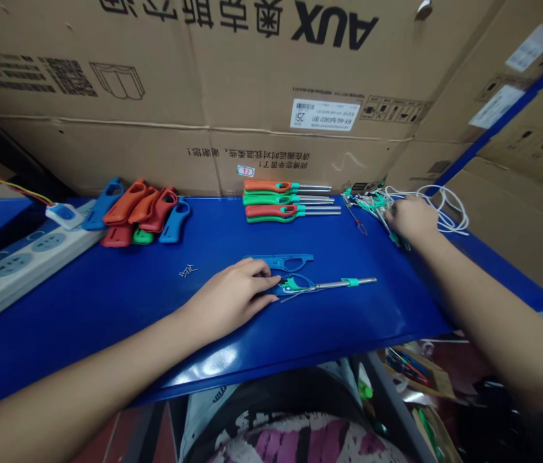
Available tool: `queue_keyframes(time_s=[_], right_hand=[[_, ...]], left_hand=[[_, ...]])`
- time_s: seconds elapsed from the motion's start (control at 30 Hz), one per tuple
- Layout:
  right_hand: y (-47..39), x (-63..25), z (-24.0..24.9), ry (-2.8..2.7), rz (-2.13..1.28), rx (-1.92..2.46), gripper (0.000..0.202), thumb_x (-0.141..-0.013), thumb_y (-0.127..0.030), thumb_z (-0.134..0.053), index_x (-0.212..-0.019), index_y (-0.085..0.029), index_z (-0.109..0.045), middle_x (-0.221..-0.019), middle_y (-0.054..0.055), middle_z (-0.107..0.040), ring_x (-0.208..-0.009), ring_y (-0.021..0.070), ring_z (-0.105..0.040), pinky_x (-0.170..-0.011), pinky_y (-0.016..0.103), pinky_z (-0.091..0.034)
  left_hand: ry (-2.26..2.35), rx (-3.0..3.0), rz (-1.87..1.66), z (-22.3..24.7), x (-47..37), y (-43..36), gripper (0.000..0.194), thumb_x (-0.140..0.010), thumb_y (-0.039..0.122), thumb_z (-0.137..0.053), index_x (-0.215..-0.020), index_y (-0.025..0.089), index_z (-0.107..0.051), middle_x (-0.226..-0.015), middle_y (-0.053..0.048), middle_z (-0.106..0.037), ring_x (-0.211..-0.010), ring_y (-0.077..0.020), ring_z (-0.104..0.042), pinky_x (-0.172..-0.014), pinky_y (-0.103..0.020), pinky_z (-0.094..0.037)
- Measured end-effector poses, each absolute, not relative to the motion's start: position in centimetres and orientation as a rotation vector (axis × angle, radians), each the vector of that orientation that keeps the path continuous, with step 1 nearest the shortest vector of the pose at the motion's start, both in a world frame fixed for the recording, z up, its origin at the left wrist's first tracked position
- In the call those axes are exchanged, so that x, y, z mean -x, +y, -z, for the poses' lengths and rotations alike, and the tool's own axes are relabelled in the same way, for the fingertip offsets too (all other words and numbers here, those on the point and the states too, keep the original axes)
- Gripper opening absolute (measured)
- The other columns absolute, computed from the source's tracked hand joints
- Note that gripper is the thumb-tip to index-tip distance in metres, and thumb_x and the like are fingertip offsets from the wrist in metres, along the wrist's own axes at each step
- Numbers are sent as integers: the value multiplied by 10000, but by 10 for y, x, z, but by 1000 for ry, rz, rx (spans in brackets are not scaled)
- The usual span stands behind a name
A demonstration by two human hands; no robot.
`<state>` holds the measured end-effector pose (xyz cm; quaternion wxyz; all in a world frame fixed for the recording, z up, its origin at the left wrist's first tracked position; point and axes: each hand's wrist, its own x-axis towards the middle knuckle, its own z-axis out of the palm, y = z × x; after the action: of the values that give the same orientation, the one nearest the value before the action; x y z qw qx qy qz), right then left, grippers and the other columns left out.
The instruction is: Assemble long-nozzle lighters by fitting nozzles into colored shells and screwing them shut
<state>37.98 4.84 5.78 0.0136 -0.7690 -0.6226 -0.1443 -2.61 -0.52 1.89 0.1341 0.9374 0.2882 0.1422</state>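
My left hand [240, 292] is closed on the left end of an open blue gas lighter [300, 283], with thumb and fingers about its handle. Its inner parts and metal tube with a green clip show, the tube pointing right. Just behind it lies a loose blue handle half [288, 262]. Off to the right, my right hand [413, 220] is curled over a pile of green-and-metal lighter inner parts [374, 202]; its fingertips are hidden, so what they grip is unclear. A small screwdriver [360, 226] lies left of that hand.
Several assembled lighters [271, 200] are stacked at the back. Coloured handle shells [141, 209] are heaped at left, beside a power strip [20, 257]. Small screws [187, 271] lie left of my left hand. A white cable [454, 209] coils behind my right hand. A cardboard wall [155, 141] stands behind.
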Motion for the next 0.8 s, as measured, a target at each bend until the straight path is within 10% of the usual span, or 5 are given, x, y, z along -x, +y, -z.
queue_keyframes(time_s=[0.53,0.8], right_hand=[[61,-373,-70,-1448,285,2399,268,-824,-254,-644,-696,-21,-679,-945,330,-692,-975,315,-659,-685,401,-306],[-4,-284,-57,-1507,-199,1910,178,-877,-270,-642,-897,-135,-756,-850,79,-755,-732,158,-654,-674,274,-477]], left_hand=[[887,-2928,-305,-24,24,-7,312,-1010,359,-523,-1197,205,-719,-1039,-81,-676,-947,-248,-645,-819,-397,-572],[908,-2532,-709,-23,19,-13,423,-942,440,-645,-1274,181,-681,-1201,-95,-712,-1099,-259,-645,-993,-438,-529]])
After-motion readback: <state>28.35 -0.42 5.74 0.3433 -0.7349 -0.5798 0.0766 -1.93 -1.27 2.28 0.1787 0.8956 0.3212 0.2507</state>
